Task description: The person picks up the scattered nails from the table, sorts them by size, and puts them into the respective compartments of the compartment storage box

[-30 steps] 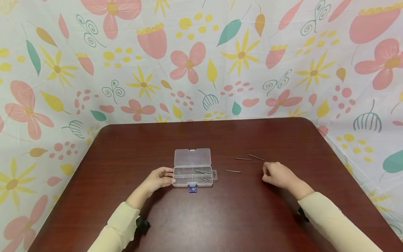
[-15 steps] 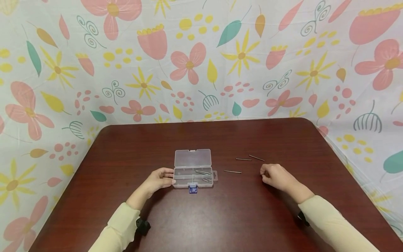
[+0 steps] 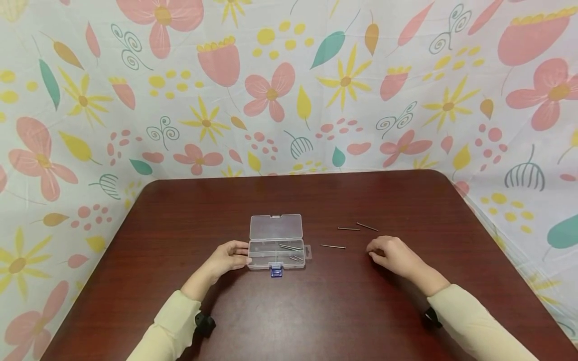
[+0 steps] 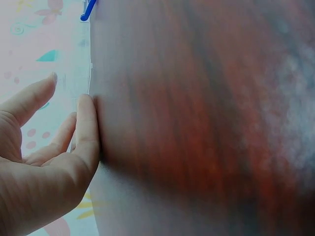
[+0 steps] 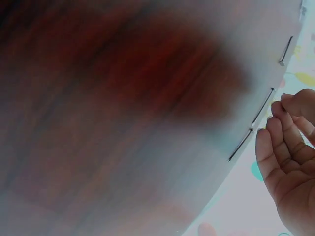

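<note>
While the clear box (image 3: 259, 265) was touched by the left hand (image 3: 227, 254), three loose nails (image 3: 332, 246) were spread by the right hand (image 3: 392, 254)

Though its fingers were loosely bent, nothing was seen gripped by the right hand. The left hand was relaxed too: fingers extended against the box's end, no clench made out. The box was set directly right of the left hand, lid (image 3: 276, 228) laid back on the far side, latch (image 3: 276, 272) on the near side. Longer nails (image 3: 290, 246) were held in the rear compartment, shorter nails (image 3: 296, 258) in front. The loose nails were scattered ahead and left of the right hand, the slanted nail (image 3: 368, 226) nearest.

Judged best: each nail pinched mid-shank, fingertips brought low to the table (image 3: 289, 321), neighbours not nudged. Light left-hand contact was judged enough; with hard pressure the box could be skidded.

In the right wrist view, nail heads and finger undersides were exposed; from the head, mainly the back of that hand was shown. Box contents were readable from the head only; in the left wrist view, just the box edge, a bit of latch and the hand were caught.
</note>
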Motion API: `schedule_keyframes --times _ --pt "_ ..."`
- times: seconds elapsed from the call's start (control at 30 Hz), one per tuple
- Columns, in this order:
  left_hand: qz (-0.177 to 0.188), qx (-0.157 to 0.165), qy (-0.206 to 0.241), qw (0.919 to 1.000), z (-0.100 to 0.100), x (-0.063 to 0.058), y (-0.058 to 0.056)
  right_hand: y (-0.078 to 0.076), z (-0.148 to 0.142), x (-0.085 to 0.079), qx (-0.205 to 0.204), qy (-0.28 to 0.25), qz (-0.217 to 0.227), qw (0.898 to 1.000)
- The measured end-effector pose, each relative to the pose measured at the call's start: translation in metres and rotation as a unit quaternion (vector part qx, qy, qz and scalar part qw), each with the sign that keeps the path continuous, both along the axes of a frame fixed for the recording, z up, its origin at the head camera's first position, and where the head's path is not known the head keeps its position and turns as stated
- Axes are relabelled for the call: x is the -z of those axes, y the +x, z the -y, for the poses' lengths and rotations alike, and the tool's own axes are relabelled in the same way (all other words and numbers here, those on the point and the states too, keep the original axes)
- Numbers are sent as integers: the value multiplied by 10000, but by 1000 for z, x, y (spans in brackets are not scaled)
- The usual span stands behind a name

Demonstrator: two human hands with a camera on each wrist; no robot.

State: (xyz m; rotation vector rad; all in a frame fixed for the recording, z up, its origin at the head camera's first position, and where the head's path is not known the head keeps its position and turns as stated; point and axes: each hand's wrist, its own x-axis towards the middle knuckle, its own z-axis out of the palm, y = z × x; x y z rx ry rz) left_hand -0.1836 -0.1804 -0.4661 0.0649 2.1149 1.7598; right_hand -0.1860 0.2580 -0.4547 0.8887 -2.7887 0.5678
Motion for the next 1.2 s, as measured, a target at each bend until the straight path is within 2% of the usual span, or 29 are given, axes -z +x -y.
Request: schedule_keyframes --times 0.13,0.37,0.73,0.93,1.2 --pt "-10 -15 -15 10000 0 -1 1 2 4 -1 -122 -96 -258 9995" --pt "-35 -50 -9 10000 0 0 1 4 11 -4 -337 -213 -361 9986" --pt "-58 -43 -17 10000 0 1 1 10 27 -10 -584 -275 -784 9948" --pt "-41 -69 -19 10000 -1 0 2 12 35 -12 -683 -266 -1083 9914" --pt "-26 -87 -42 9999 -1 -1 2 9 42 -11 -1041 -352 -1358 9846"
